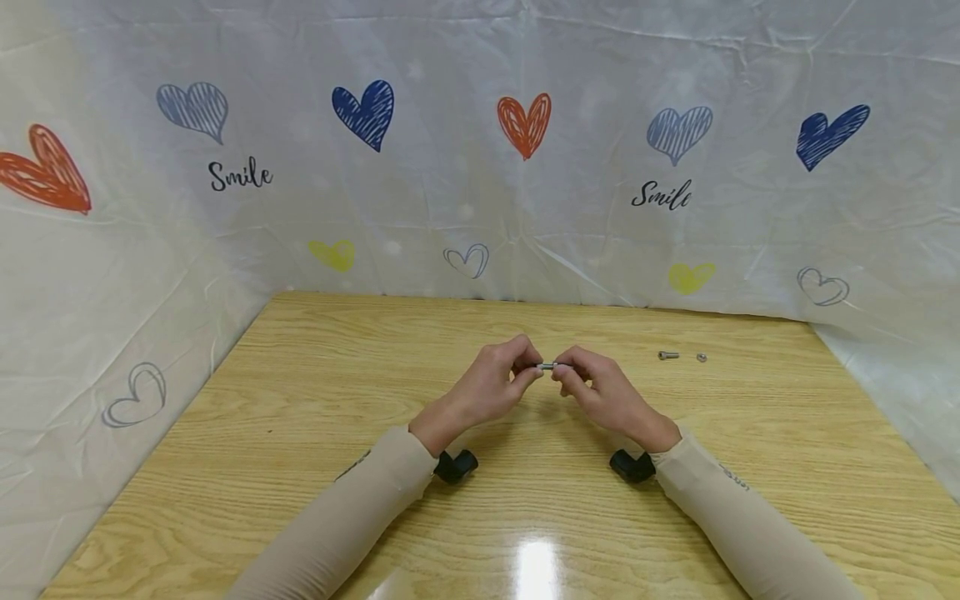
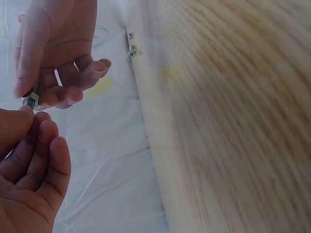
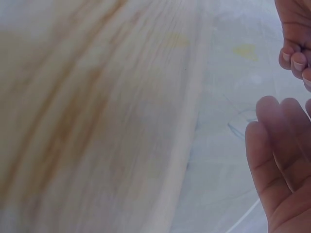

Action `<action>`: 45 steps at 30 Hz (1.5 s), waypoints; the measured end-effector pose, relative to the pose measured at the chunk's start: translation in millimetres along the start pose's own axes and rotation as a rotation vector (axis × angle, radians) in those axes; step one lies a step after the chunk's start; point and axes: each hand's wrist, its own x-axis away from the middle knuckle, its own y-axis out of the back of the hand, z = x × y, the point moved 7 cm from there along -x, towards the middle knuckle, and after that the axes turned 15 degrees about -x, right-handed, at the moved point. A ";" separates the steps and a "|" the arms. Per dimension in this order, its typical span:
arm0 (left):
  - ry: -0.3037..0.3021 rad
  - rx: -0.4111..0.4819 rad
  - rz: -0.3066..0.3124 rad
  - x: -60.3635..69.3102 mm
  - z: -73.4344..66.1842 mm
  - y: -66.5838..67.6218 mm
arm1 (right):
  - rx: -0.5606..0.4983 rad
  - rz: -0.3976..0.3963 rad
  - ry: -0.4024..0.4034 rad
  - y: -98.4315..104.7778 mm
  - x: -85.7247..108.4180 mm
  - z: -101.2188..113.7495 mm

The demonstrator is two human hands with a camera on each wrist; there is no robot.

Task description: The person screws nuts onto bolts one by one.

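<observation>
Over the middle of the table, both hands meet at a small metal bolt [image 1: 547,366]. My left hand [image 1: 491,383] pinches one end of it between thumb and fingertips. My right hand [image 1: 600,390] pinches from the other side, thumb and index finger at the hex nut [image 2: 33,97] on the threads. In the left wrist view, the right hand's other fingers are spread and loosely bent. Fingers hide both ends of the bolt. The right wrist view shows part of each hand, but neither the bolt nor the nut.
A second bolt [image 1: 667,356] lies on the wooden table [image 1: 337,375], right of the hands, with a loose nut [image 1: 702,357] beside it. Black wrist-worn pieces [image 1: 457,467] show at both cuffs. A white cloth with printed hearts [image 1: 522,125] stands behind the table.
</observation>
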 end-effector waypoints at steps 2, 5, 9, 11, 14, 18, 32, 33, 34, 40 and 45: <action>0.000 -0.001 0.000 0.0 -0.1 -0.3 | -0.001 -0.001 -0.009 0.5 0.4 -0.8; 0.005 0.003 0.005 0.1 0.1 -0.7 | -0.003 0.003 -0.023 1.0 1.0 -1.7; 0.010 0.010 0.015 0.8 0.5 -0.5 | 0.002 0.000 -0.022 1.9 1.3 -6.5; 0.009 0.012 0.018 1.0 0.6 -0.4 | 0.005 -0.003 -0.006 2.0 1.2 -5.1; 0.002 0.014 0.019 1.0 0.3 -0.5 | -0.008 0.002 0.032 1.2 0.9 -2.4; -0.003 0.011 0.021 1.3 0.1 -1.2 | -0.027 0.012 0.056 -0.3 0.6 -1.5; 0.001 0.016 0.010 1.1 -0.1 -1.0 | 0.029 0.006 -0.040 -3.3 0.1 9.4; 0.003 0.016 0.011 1.1 0.1 -0.9 | 0.027 0.006 -0.039 -3.6 0.1 10.6; 0.005 0.015 0.011 1.1 0.3 -0.8 | 0.023 0.006 -0.038 -3.6 0.3 10.6; 0.003 0.003 0.012 1.2 0.8 -0.4 | -0.015 0.005 0.003 -1.2 0.8 -0.6; 0.005 0.003 0.019 1.1 1.0 -1.1 | -0.036 0.015 0.061 -0.6 0.5 -2.7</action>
